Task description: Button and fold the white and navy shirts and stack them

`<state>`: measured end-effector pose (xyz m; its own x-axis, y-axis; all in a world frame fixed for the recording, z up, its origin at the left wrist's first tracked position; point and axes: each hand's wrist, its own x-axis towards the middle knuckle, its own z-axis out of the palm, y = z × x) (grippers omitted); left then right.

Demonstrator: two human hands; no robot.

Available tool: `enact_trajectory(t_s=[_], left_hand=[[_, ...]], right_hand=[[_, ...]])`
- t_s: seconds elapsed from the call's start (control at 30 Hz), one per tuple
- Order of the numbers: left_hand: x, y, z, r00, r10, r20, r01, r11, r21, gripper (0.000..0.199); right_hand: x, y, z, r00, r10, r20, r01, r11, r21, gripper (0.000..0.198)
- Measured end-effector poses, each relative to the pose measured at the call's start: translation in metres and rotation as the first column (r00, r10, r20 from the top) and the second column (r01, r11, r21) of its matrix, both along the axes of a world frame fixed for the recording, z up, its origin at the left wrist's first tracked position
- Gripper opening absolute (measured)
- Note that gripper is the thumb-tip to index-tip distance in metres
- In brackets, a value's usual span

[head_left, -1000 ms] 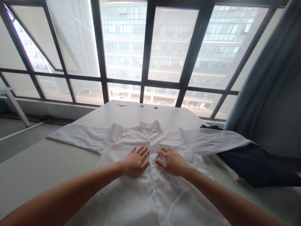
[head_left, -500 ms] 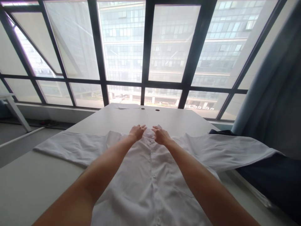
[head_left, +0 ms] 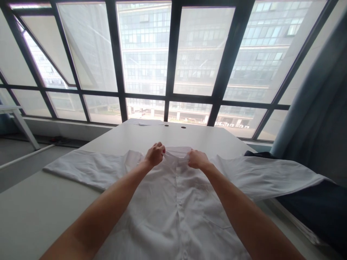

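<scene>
A white button-up shirt lies front side up, its sleeves spread out to both sides and its button strip running down the middle. At the neck, my left hand is closed on the left side of the collar. My right hand grips the collar's other side, fingers curled around the cloth. Between the two hands the collar is stretched wide and slightly raised. My forearms cover parts of the shirt's body.
The shirt rests on a white table with two dark round holes near its far edge. Dark folded cloth lies at the right, partly under the sleeve. Large windows stand behind, with a blue-grey curtain on the right.
My hands have moved apart from the middle of the neck, and their fingers have closed on the collar. The collar is now spread wider between them.
</scene>
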<state>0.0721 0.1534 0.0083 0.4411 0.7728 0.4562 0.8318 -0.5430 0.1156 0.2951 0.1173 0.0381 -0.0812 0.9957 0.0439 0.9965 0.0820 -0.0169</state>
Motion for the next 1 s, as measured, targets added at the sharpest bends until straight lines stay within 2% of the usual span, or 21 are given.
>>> enact_trajectory(t_s=[0.07, 0.13, 0.17, 0.23, 0.33, 0.43, 0.5, 0.6, 0.67, 0.77, 0.87, 1.0], left_hand=[[-0.001, -0.011, -0.009, 0.988, -0.064, 0.139, 0.059, 0.997, 0.04, 0.027], [-0.001, -0.017, -0.018, 0.941, -0.177, 0.288, 0.161, 0.984, 0.079, 0.025], [-0.001, -0.019, -0.022, 0.912, -0.218, 0.347, 0.2, 0.976, 0.087, 0.025], [-0.002, -0.021, -0.028, 0.88, -0.226, 0.417, 0.222, 0.973, 0.057, 0.026], [-0.002, -0.021, -0.032, 0.872, -0.133, 0.472, 0.169, 0.985, -0.035, 0.024], [0.001, -0.019, -0.035, 0.866, -0.043, 0.497, 0.109, 0.989, -0.104, 0.018], [0.003, -0.017, -0.038, 0.866, -0.017, 0.499, 0.091, 0.988, -0.124, 0.029], [0.003, -0.013, -0.04, 0.855, -0.073, 0.513, 0.123, 0.99, -0.064, 0.014], [0.002, -0.01, -0.04, 0.821, -0.142, 0.553, 0.172, 0.985, -0.002, 0.019], [0.001, -0.006, -0.039, 0.747, -0.153, 0.647, 0.198, 0.98, 0.003, 0.022], [0.001, -0.004, -0.039, 0.706, -0.087, 0.703, 0.226, 0.968, -0.107, 0.022], [0.004, -0.005, -0.038, 0.618, -0.029, 0.786, 0.33, 0.917, -0.225, 0.028]], right_hand=[[-0.002, -0.01, 0.003, 1.0, -0.01, -0.008, 0.009, 0.996, -0.086, 0.024], [-0.006, -0.017, 0.004, 0.999, -0.001, -0.054, -0.005, 0.995, -0.097, 0.019], [-0.008, -0.019, 0.004, 0.997, -0.001, -0.082, -0.004, 0.998, -0.06, 0.02], [-0.01, -0.022, 0.003, 0.991, -0.005, -0.132, 0.017, 0.996, 0.089, 0.026], [-0.007, -0.018, -0.006, 0.987, -0.001, -0.161, 0.06, 0.93, 0.364, 0.042], [0.002, -0.007, -0.024, 0.978, 0.054, -0.201, 0.045, 0.887, 0.459, 0.066], [0.009, 0.003, -0.038, 0.946, 0.118, -0.303, 0.022, 0.906, 0.423, 0.07], [0.019, 0.015, -0.052, 0.804, 0.263, -0.534, -0.082, 0.937, 0.339, 0.039], [0.026, 0.02, -0.056, 0.687, 0.355, -0.634, -0.188, 0.93, 0.317, 0.023], [0.032, 0.023, -0.057, 0.604, 0.395, -0.692, -0.255, 0.919, 0.302, 0.047], [0.032, 0.025, -0.057, 0.593, 0.303, -0.746, -0.162, 0.952, 0.258, 0.063], [0.028, 0.027, -0.059, 0.555, 0.237, -0.797, -0.021, 0.962, 0.271, 0.066]])
